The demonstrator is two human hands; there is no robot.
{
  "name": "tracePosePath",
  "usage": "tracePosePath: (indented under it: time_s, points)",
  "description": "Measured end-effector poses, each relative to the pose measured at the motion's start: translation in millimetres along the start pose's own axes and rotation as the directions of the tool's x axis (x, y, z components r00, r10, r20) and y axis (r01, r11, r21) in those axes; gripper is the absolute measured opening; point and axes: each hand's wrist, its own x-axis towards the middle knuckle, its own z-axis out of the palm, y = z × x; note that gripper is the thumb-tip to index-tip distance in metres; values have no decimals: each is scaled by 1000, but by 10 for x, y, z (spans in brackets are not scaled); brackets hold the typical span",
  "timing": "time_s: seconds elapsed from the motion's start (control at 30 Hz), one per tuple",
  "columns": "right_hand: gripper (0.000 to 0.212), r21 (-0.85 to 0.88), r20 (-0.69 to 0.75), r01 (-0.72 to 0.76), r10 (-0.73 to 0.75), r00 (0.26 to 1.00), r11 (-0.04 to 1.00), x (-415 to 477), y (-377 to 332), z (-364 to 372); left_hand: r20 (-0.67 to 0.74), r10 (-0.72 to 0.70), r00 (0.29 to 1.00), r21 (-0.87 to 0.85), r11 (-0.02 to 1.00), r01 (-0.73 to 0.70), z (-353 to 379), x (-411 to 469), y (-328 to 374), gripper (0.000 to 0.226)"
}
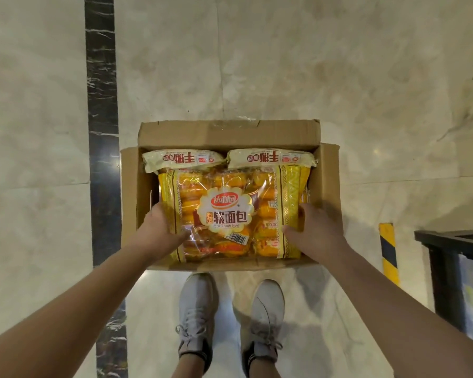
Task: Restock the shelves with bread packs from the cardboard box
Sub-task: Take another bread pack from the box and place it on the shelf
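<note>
A yellow-and-orange pack (230, 211) of soft bread rolls lies flat on top of the load in an open cardboard box (130, 200), with its label facing up. It covers most of the box's opening. The person standing over it has taken it by both long sides. The left hand (159, 225) clasps the left edge with the thumb laid across the wrapper. The right hand (311, 227) clasps the right edge the same way, its fingers curled down between pack and box wall. The fingertips of both hands are hidden under the pack, so I cannot tell how far beneath it they reach.

Two pale packs (183, 159) lie side by side at the far end of the box, partly tucked under the yellow one. The box sits on a pale marble floor (339, 77), just in front of the person's grey shoes (198, 309). A dark stone strip (101, 105) runs up the floor on the left. On the right stand a yellow-and-black post (388, 252) and a dark frame (453, 268), which may be the foot of the shelving.

This looks like the start of a pick: the pack is gripped but not yet lifted. The next move calls for a level, gentle lift straight up, so the soft rolls are not squeezed and the wrapper does not snag on the flaps, then a turn toward the shelves.
</note>
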Motion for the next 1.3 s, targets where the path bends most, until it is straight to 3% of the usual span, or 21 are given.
tracePosePath:
  time_s: [0.17, 0.33, 0.57, 0.63, 0.73, 0.87, 0.93, 1.17, 1.3]
  points:
    - [73, 351, 116, -90, 52, 992, 932, 209, -6, 96, 126, -180, 975, -409, 886, 217, 109, 192, -31, 70]
    - [81, 555, 169, -183, 106, 980, 812, 390, 9, 189, 237, -88, 967, -538, 817, 206, 168, 316, -132, 38]
    - [63, 661, 221, -186, 48, 974, 726, 371, 138, 166, 338, 73, 938, -638, 750, 172, 91, 288, -268, 49]
    - [68, 717, 230, -205, 52, 972, 667, 283, 138, 95, 309, 105, 945, -661, 738, 134, 56, 216, -283, 51]
    - [92, 765, 166, -152, 37, 985, 625, 117, 97, -53, 237, 141, 961, -680, 731, 60, -70, 46, -254, 64]
    - [82, 793, 79, -47, -26, 997, 607, -218, -64, -469, 179, 212, 961, -684, 729, -34, -402, -313, -34, 55]
    - [91, 807, 59, -14, -57, 997, 590, -409, -135, -722, 174, 248, 953, -668, 741, -71, -648, -559, 113, 49]
    - [103, 780, -100, 202, -200, 975, 592, -1526, -417, -1898, 40, 371, 928, -660, 707, -254, -1707, -1694, 705, 81]
    - [119, 771, -239, 304, -189, 953, 559, -2382, -617, -2621, -84, 455, 887, -648, 651, -395, -2298, -2505, 1107, 87]
